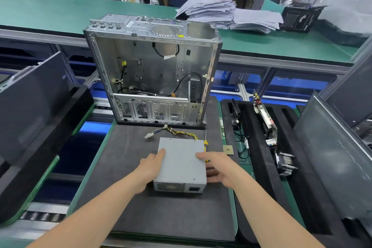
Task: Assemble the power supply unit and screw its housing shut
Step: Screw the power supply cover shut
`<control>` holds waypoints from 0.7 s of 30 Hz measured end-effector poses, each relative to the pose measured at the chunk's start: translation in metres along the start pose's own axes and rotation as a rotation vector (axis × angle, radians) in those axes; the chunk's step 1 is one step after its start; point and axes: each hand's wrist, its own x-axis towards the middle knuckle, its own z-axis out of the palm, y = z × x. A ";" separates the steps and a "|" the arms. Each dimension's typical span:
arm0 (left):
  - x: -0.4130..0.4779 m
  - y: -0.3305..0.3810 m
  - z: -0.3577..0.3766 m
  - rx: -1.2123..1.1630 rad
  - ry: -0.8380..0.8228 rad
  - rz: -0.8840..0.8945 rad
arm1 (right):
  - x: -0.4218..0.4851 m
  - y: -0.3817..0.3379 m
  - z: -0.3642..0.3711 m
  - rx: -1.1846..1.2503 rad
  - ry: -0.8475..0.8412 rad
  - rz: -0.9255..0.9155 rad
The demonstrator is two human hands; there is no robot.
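A grey metal power supply unit (181, 164) lies flat on the dark foam mat (124, 183), fan grille and socket facing me. My left hand (150, 169) grips its left side and my right hand (216, 167) grips its right side. Its bundle of yellow and black cables (177, 132) trails from the far end and ends in a white connector. Beyond it the open silver computer case (153, 70) lies on its side, empty inside apart from a few black wires.
A small gold CPU chip (228, 150) lies right of the unit. A black foam tray (261, 147) at right holds a circuit card and a heatsink. Dark side panels lean at far left and far right. Paper stacks (221, 13) sit on the green bench behind.
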 end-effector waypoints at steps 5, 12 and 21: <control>0.006 -0.005 0.009 -0.122 -0.026 -0.033 | 0.001 -0.004 -0.002 -0.003 -0.090 0.058; 0.011 -0.001 0.011 -0.127 -0.012 -0.088 | 0.005 -0.006 0.003 -0.026 -0.061 0.096; 0.012 0.003 0.017 -0.142 0.051 -0.122 | -0.002 -0.008 0.008 0.025 0.010 0.094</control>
